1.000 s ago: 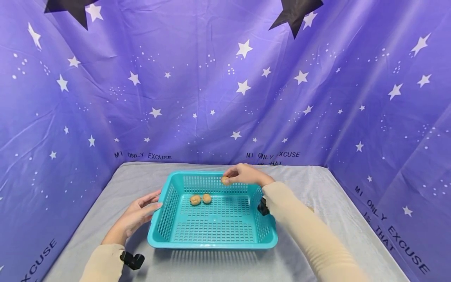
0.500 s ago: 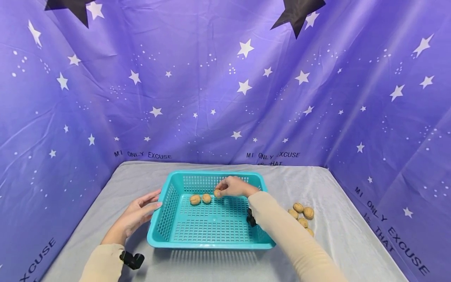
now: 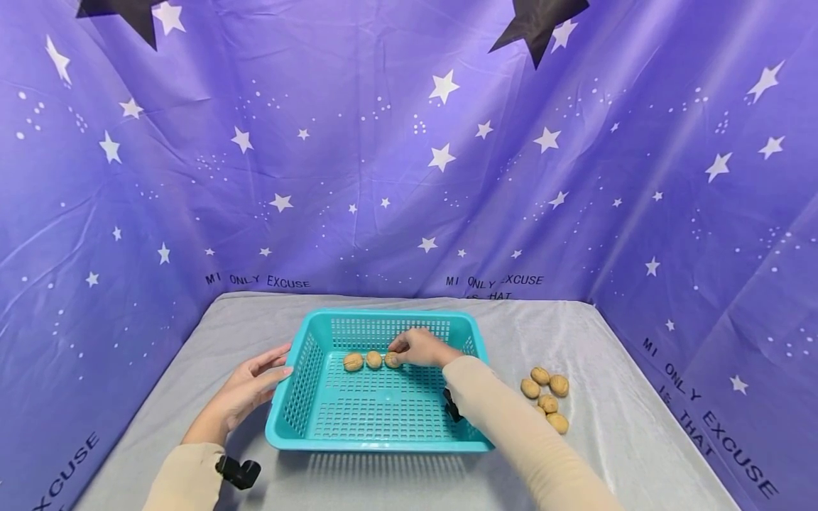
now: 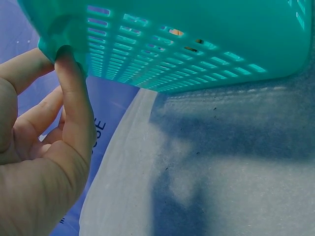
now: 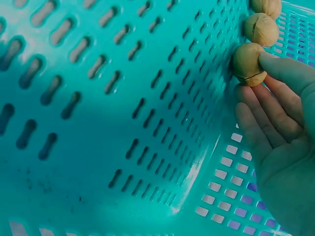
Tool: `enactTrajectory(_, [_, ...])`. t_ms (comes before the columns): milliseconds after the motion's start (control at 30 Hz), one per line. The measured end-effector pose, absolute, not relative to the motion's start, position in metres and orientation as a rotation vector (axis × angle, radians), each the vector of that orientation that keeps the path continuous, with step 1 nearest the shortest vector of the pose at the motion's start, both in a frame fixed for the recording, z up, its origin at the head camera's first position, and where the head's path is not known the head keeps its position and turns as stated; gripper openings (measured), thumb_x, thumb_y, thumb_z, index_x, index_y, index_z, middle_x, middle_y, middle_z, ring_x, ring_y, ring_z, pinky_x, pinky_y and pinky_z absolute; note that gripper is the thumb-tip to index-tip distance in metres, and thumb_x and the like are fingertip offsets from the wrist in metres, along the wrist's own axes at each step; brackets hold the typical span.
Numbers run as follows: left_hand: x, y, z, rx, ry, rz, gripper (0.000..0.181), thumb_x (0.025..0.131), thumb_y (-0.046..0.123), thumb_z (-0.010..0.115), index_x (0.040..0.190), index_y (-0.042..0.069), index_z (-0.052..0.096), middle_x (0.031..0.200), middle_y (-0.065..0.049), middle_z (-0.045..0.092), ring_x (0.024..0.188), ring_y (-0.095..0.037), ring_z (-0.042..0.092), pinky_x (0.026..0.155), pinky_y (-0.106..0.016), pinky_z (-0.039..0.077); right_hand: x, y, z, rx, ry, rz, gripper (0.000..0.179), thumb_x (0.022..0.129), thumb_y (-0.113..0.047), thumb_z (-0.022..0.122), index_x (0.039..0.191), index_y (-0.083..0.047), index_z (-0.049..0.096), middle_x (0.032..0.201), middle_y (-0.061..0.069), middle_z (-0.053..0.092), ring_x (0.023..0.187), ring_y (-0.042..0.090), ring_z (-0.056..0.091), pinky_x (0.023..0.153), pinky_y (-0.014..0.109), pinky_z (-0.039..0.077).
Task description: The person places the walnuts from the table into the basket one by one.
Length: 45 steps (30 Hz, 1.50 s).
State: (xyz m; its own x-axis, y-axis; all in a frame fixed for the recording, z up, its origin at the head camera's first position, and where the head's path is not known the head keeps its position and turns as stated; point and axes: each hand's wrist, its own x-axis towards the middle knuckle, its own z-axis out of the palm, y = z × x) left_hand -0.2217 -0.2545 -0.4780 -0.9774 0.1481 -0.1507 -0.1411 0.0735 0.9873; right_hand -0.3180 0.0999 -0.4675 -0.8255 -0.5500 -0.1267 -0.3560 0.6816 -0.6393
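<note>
A turquoise perforated plastic basket [image 3: 383, 446] stands on the table. Inside, three walnuts form a row near its far side. My right hand [image 3: 422, 348] reaches in and pinches the rightmost walnut [image 5: 247, 64] between thumb and fingers, down at the basket floor. Beside it lie the middle walnut [image 3: 373, 360] and the left walnut [image 3: 353, 362]. My left hand [image 3: 246, 387] is at the basket's left side; the left wrist view shows its thumb and index finger [image 4: 29, 66] pinching the rim, the other fingers curled below.
Several loose walnuts [image 3: 547, 404] lie in a cluster on the grey cloth-covered table [image 3: 613, 397], right of the basket and close to the right sleeve [image 3: 511, 426]. A purple star-patterned curtain [image 3: 383, 177] encloses the back and sides.
My right hand has moved left and down into the basket, bringing its walnut to the floor beside the other two. The loose walnuts have come out from behind the sleeve. My left hand stays put.
</note>
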Motion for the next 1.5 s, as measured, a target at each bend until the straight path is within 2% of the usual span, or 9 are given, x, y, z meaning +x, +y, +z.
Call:
enactTrajectory(300, [-0.220,-0.256,-0.478,0.052,2.125,2.006,0.071,0.096,0.020,0.070,0.156,0.006,0.035,0.145,-0.020,0.046,0.113,-0.016,0.061,0.094,-0.042,0.052,-0.318,0.101,-0.456,-0.710,2.566,-0.863,0.033,0.095,-0.018,0.072,0.124,-0.003,0.069,0.113,0.006,0.071,0.104,0.021,0.065,0.087,0.037,0.055])
enactTrajectory(800, [-0.220,-0.255,-0.477,0.042,2.125,2.000,0.071,0.096,0.020,0.070,0.156,0.006,0.034,0.147,-0.020,0.044,0.113,-0.016,0.061,0.094,-0.041,0.052,-0.322,0.126,-0.390,-0.855,2.522,-0.891,0.040,0.097,-0.022,0.069,0.131,-0.002,0.064,0.127,0.014,0.066,0.111,0.021,0.063,0.092,0.036,0.053])
enactTrajectory(967, [-0.220,-0.255,-0.477,0.040,2.130,1.998,0.071,0.096,0.020,0.070,0.156,0.007,0.034,0.147,-0.020,0.044,0.113,-0.016,0.061,0.094,-0.042,0.052,-0.319,0.146,-0.378,-0.890,2.587,-0.851,0.040,0.097,-0.025,0.068,0.132,-0.005,0.065,0.127,0.011,0.066,0.110,0.018,0.065,0.093,0.036,0.053])
enactTrajectory(1233, [-0.220,-0.255,-0.478,0.044,2.128,1.994,0.070,0.097,0.020,0.070,0.156,0.007,0.034,0.146,-0.019,0.045,0.113,-0.016,0.061,0.095,-0.041,0.052,-0.306,0.192,-0.360,-0.880,2.637,-0.838,0.041,0.097,-0.026,0.069,0.132,-0.006,0.064,0.125,0.014,0.066,0.110,0.021,0.065,0.093,0.039,0.053])
enactTrajectory(1500, [-0.221,-0.256,-0.479,0.052,2.128,1.990,0.071,0.096,0.021,0.070,0.156,0.007,0.034,0.146,-0.020,0.045,0.114,-0.017,0.061,0.096,-0.043,0.051,-0.297,0.243,-0.363,-0.839,2.691,-0.884,0.039,0.097,-0.021,0.068,0.130,0.000,0.064,0.122,0.017,0.067,0.105,0.027,0.067,0.088,0.042,0.055])
